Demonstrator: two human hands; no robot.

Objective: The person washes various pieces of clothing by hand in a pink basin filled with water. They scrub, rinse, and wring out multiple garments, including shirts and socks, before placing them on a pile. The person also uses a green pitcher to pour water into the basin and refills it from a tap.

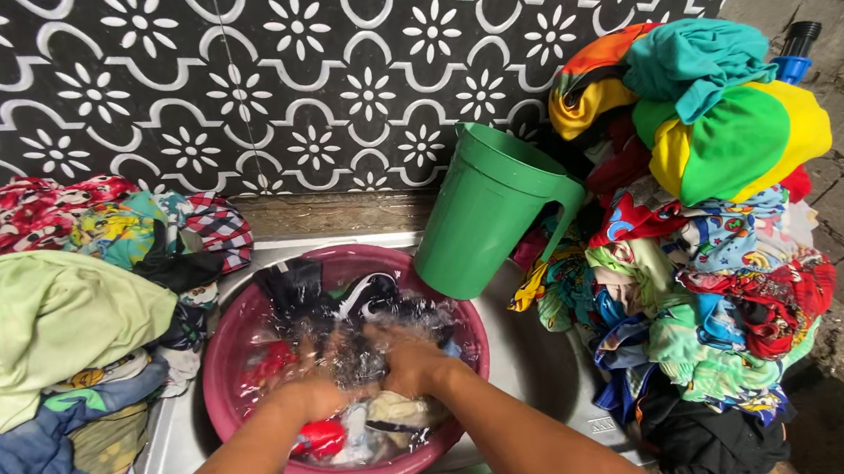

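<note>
We note a green jug (pixel 488 212) tilted at the sink's (pixel 537 358) back edge. Right of the jug, a tall pile of bright clothes (pixel 714 244); left of it, another heap (pixel 68 335). Behind the jug, black-and-white patterned tiles (pixel 229 82).

My fingers (pixel 407 364) grip wet, soft cloth (pixel 349 323) in a smooth pink plastic basin (pixel 228 383); the green jug (pixel 485 212) is matt plastic, the sink (pixel 542 358) brushed metal, the far wall tile (pixel 228 72) glossy.
</note>
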